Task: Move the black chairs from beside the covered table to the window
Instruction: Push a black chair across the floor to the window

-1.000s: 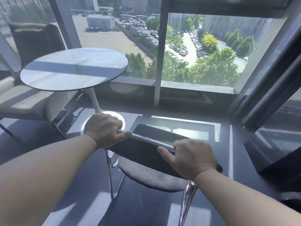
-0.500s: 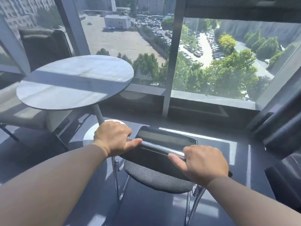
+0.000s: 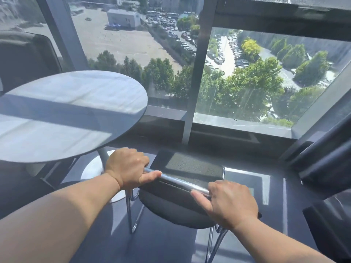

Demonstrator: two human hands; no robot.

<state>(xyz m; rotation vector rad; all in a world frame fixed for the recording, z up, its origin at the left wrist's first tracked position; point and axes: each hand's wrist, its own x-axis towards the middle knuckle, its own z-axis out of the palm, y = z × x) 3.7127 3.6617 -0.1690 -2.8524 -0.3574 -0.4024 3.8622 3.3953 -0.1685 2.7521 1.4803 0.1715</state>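
A black chair [image 3: 190,166] with a mesh seat and chrome legs stands just in front of me, facing the window [image 3: 247,76]. Its chrome top rail runs between my hands. My left hand [image 3: 127,168] is wrapped around the rail's left end. My right hand [image 3: 228,202] grips the right end, thumb under the bar. The seat's front edge lies close to the low sill below the glass.
A round white pedestal table [image 3: 62,114] stands to the left, its edge near my left hand. A dark high-backed armchair [image 3: 24,59] sits behind it at far left. Dark furniture [image 3: 328,168] crowds the right side. The floor is dark grey.
The chair and both hands have moved forward toward the window; the sill and the round table now appear much closer. My grip on the rail is unchanged.
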